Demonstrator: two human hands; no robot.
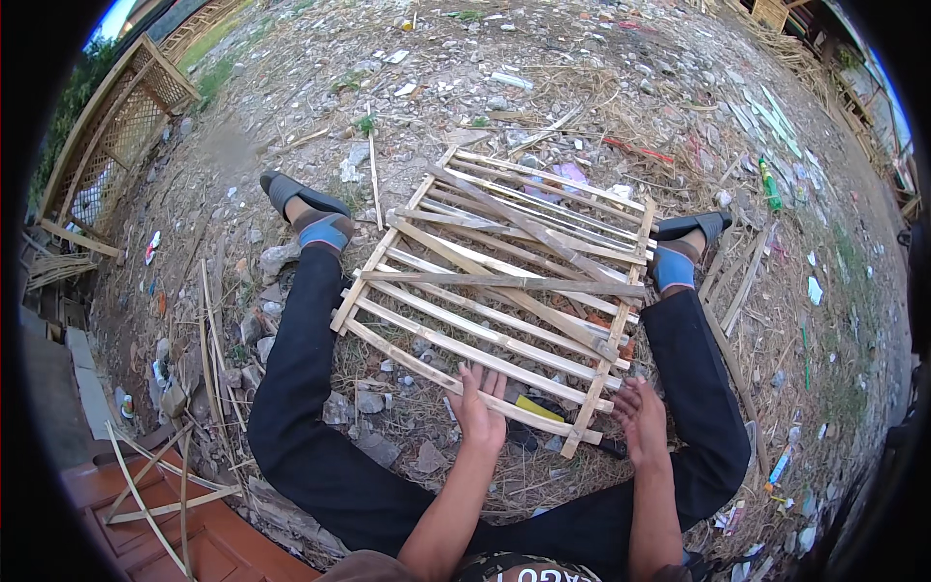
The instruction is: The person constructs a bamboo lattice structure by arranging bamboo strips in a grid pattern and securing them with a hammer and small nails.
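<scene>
A lattice panel of split bamboo slats (pixel 504 281) lies flat on the ground between my spread legs. My left hand (pixel 479 407) rests on its nearest slat, fingers curled over the edge. Beside the panel's near right corner, my right hand (pixel 640 417) touches the end of a side slat with its fingers apart. A dark-handled tool with a yellow part (pixel 539 412) lies under the panel's near edge, partly hidden. My feet in slippers (pixel 308 209) (pixel 684 242) flank the panel.
The ground is dirt with stones, straw and litter. Loose bamboo strips (pixel 208 339) lie at left, and more on a red-brown step (pixel 194 529) at lower left. A bamboo fence frame (pixel 116 126) stands far left. A green bottle (pixel 768 182) lies at right.
</scene>
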